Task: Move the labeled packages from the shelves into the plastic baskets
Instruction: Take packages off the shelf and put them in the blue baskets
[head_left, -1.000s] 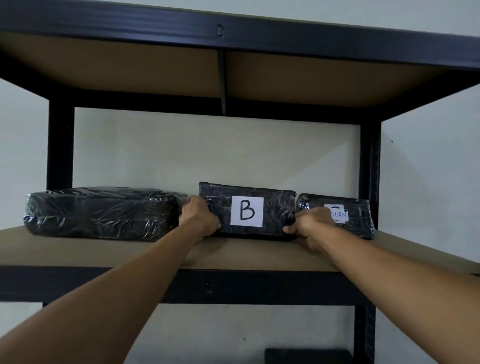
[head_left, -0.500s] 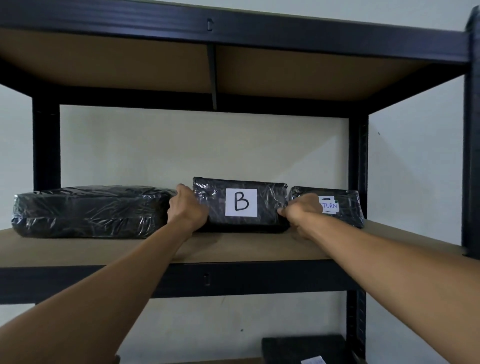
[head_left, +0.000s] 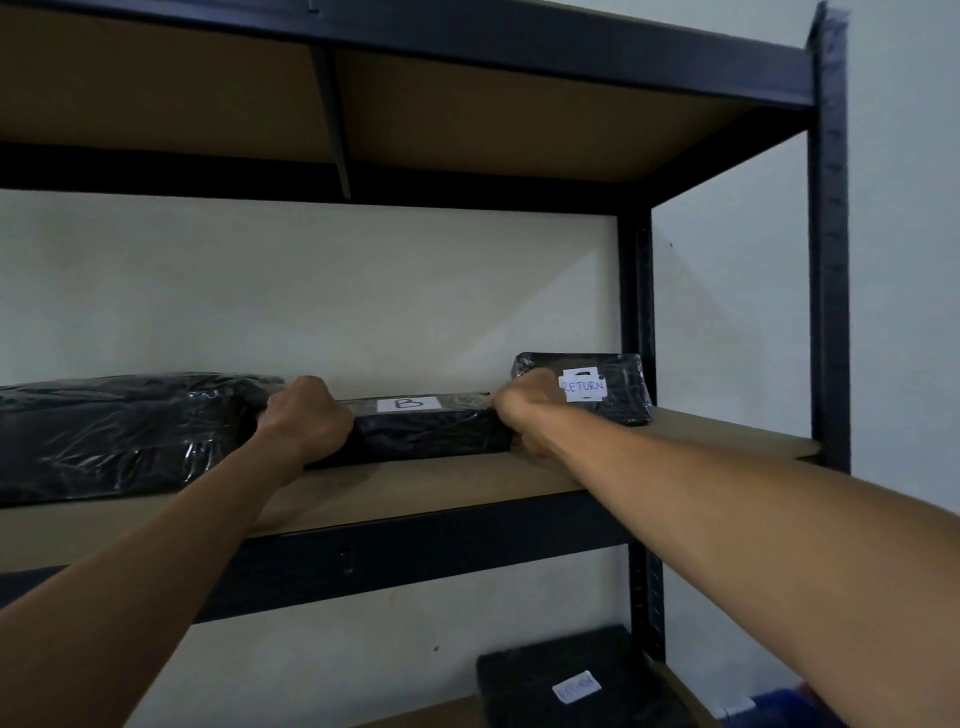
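Note:
A black wrapped package marked B (head_left: 426, 431) lies tipped flat on the wooden shelf board (head_left: 467, 488), its white label facing up. My left hand (head_left: 304, 421) grips its left end and my right hand (head_left: 527, 410) grips its right end. Right of it stands a smaller black package labeled RETURN (head_left: 608, 387), just behind my right hand. A large unlabeled-looking black wrapped package (head_left: 119, 431) lies on the same shelf at the left, touching my left hand.
The dark metal rack has posts at the right (head_left: 831, 260) and a shelf overhead (head_left: 415, 104). On the lower shelf sits another black package with a white label (head_left: 566, 680). Something blue (head_left: 774, 706) shows at the bottom right edge.
The B package has tipped from standing on edge, label facing me, to lying flat with the label up. Both hands stayed on its ends. My view has shifted right and down.

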